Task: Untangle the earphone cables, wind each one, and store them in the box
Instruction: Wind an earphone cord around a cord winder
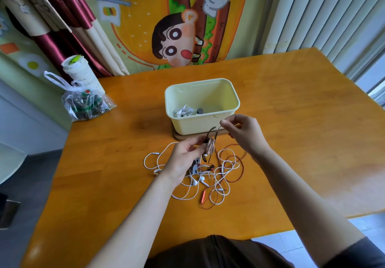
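Your left hand [185, 159] was over the middle of the surface [302, 122]. Fingers were curled, with thumb and fingertips pinching a small wound coil [210, 147] of brownish cable.

Your right hand [244, 132] was raised just in front of the box [200, 125], on its near side. Thumb and forefinger were closed on a dark strand [216, 134] that ran down to the coil. The other fingers were loosely bent and held nothing else.

The box was pale yellow and open-topped, centred on the surface and closer to the far edge. It sat on a thin wooden board [177, 138]. Inside, against its left wall, lay 1 bundle of white earphones [183, 110] with a small dark item [200, 111] beside it. I couldn't tell what that item was.

The tangle [208, 179] of white and red-brown cables lay flat on the surface under and between your hands, toward the near edge from the box and apart from it. A red inline remote [203, 196] was at its near side. I couldn't tell how many sets were in it.

At the far-left corner there was a clear plastic bag [87, 107], with a lidded paper cup [78, 69] just behind it.
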